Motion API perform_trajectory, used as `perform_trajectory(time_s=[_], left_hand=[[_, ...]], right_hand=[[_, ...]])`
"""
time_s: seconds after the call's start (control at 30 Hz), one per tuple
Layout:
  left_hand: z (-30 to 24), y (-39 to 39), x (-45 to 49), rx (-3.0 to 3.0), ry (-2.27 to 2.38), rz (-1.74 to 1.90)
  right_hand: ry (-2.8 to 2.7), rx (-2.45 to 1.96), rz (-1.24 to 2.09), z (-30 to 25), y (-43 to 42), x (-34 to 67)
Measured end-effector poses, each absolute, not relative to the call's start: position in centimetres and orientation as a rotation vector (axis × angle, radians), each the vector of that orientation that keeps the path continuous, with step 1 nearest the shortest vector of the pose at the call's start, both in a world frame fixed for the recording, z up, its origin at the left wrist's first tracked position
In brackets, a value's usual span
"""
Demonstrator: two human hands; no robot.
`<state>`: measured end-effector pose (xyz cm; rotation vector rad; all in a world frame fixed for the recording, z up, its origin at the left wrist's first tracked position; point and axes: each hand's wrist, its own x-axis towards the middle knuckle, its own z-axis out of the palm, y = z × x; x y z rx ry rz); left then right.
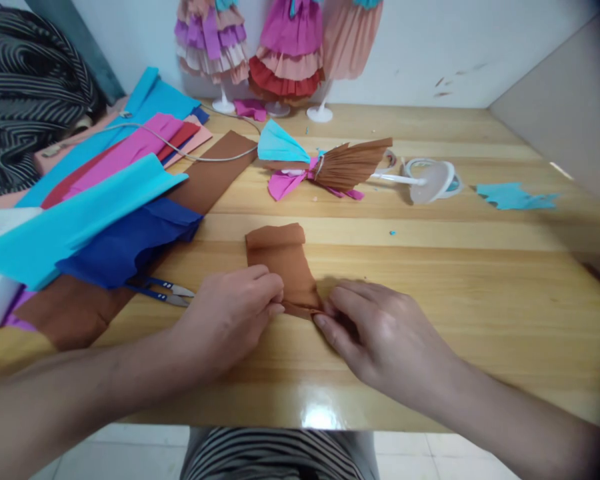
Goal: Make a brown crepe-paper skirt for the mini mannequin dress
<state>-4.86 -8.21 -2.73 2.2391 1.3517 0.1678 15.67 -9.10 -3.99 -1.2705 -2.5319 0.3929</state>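
A small piece of brown crepe paper [284, 260] lies on the wooden table in front of me, its far end rolled over. My left hand [240, 303] pinches the near left part of its lower edge. At the near right corner, my right hand [370, 327] grips the same paper between thumb and fingers. The near edge looks folded and creased between the two hands. Beyond the paper lies a doll-like figure on a white stand, wearing a pleated brown paper skirt [353, 167] and cyan and magenta paper pieces.
Thread snips [167, 293] lie beside my left wrist. Stacked coloured crepe paper [80, 227] covers the left side. Several paper dresses [290, 60] on white stands line the wall. Tape rolls [433, 175] and a blue scrap [515, 195] lie at the right.
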Motion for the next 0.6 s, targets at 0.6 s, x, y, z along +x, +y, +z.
perform_trajectory(time_s=[0.6], left_hand=[[-2.6,-8.3,-4.8,2.248,1.461,0.2]], right_hand=[[-2.63,-1.548,0.462,-2.9,-7.6,15.4]])
